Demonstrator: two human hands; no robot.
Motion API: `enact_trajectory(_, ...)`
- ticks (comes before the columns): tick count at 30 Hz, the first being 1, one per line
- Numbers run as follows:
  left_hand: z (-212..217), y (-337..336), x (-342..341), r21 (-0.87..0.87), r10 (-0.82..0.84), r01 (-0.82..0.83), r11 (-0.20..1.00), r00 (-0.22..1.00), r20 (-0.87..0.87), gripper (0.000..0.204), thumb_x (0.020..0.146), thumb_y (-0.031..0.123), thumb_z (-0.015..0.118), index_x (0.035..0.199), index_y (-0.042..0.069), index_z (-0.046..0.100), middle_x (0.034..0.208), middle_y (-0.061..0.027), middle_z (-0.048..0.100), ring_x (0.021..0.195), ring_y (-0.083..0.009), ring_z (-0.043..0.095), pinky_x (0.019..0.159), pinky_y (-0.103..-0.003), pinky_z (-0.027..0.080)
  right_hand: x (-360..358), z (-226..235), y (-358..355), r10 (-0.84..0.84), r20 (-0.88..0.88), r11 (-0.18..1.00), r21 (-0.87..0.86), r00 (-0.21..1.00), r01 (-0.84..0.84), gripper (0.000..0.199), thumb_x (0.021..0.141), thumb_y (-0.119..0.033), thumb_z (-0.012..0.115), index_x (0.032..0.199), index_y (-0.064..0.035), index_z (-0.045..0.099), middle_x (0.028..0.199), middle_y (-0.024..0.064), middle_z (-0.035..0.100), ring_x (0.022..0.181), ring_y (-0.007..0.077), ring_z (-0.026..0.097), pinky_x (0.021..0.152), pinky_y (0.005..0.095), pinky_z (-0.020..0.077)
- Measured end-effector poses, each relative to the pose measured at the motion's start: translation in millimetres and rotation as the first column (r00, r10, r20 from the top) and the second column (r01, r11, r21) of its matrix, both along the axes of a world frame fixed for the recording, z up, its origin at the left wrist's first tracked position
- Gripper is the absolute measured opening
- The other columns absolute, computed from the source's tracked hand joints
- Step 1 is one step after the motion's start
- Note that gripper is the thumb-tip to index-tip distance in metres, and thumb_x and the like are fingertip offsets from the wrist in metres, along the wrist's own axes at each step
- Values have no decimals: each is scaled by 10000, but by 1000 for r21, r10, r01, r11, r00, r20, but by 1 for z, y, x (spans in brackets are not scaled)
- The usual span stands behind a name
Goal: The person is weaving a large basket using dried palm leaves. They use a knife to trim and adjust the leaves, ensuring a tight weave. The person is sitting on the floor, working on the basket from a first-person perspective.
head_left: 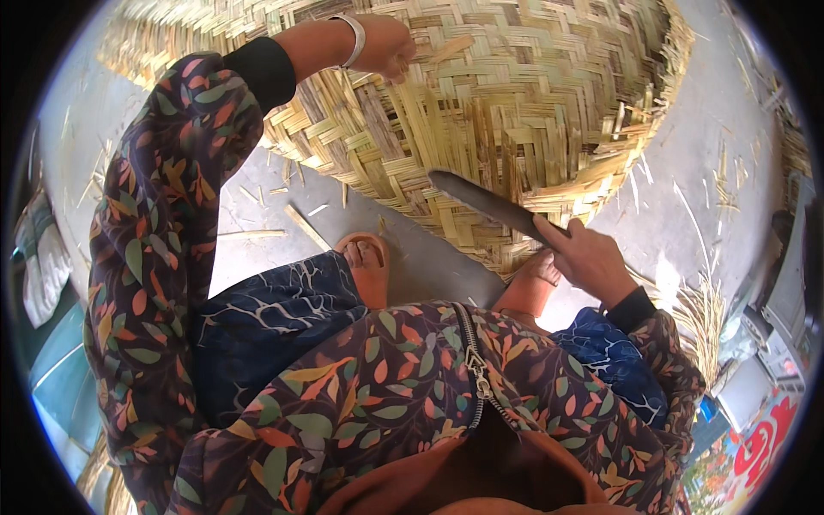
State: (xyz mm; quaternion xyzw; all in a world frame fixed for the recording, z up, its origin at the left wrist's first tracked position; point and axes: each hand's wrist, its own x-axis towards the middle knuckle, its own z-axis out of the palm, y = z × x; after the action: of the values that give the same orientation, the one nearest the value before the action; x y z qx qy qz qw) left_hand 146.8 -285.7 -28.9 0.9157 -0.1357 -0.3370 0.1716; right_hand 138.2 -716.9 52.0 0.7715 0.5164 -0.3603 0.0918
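Observation:
A large woven mat or basket of flat, pale yellow-green plant strips [566, 77] spreads out before me, its edge curving up at the right. My left hand [384, 47], a white band at its wrist, is at the far part of the weave with its fingers curled closed. Whatever they hold is hidden. A loose flat strip [451, 50] lies just right of those fingers. In my right hand [592, 262] is a long, dark knife [485, 199]. Its blade points up and left over the near corner of the weave, and I cannot tell whether it touches.
My sandalled left foot [365, 257] is on the grey floor, and my right foot [539, 273] is by the weave's near corner. Cut strips [302, 225] litter the floor. A bundle of thin straw [699, 318] is at the right, and a white sack [45, 262] at the far left.

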Motion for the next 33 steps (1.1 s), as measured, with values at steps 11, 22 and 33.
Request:
enact_trajectory(11,-21,-21,2,376,-287,219,900,949,134,253,837,400,664,909,163,717,889,-22,658,973,-191,612,878,-369,442,59,-37,78,25,-6,991,135,1000,-24,529,889,-369,612,1380,-251,457,838,148,603,675,312,646,538,426,509)
enact_trajectory(22,-38,-37,-8,328,-35,37,944,999,-10,218,909,310,579,853,126,681,812,-82,680,846,-273,667,752,-441,502,88,-49,111,29,-135,999,18,990,-26,480,960,-396,496,1427,-301,432,645,151,583,634,341,611,586,475,467)
enact_trajectory(33,7,-118,-92,-604,-406,74,794,804,-435,302,895,337,558,839,60,669,803,-179,663,772,-370,635,730,-456,495,82,-42,119,-116,-211,992,18,970,123,467,961,-371,482,1415,-263,451,706,183,617,655,380,600,620,483,464)
